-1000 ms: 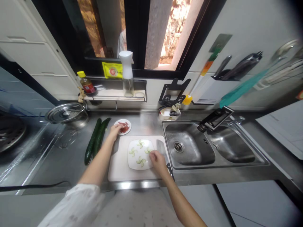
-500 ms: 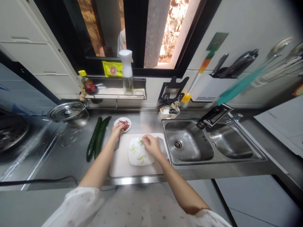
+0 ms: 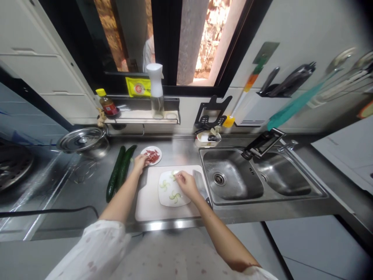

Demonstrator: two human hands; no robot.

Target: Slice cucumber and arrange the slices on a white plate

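A white plate [image 3: 163, 199] lies on a pale cutting board [image 3: 148, 212], with curved cucumber slices [image 3: 175, 196] set in small pinwheels on it. Over the plate's upper right is my right hand [image 3: 186, 183], its fingers pinched by the top pinwheel; anything between the fingertips is too small to make out. My left hand [image 3: 141, 162] rests at the lower left rim of a small round dish [image 3: 159, 149] of chopped red pieces [image 3: 152, 156]. Its fingers are bent together, and whether they grip the rim or a piece is unclear.
Two whole cucumbers [image 3: 116, 175] lie left of the board. A knife [image 3: 201, 181] rests on its right side. Farther right is a double sink [image 3: 233, 171]; a lidded pot [image 3: 84, 142] stands at the left. Bottles line the wall shelf [image 3: 134, 114].
My left hand has drawn slightly left and down, from over the red pieces to the dish's edge. My right hand has barely moved. The view has shifted slightly.
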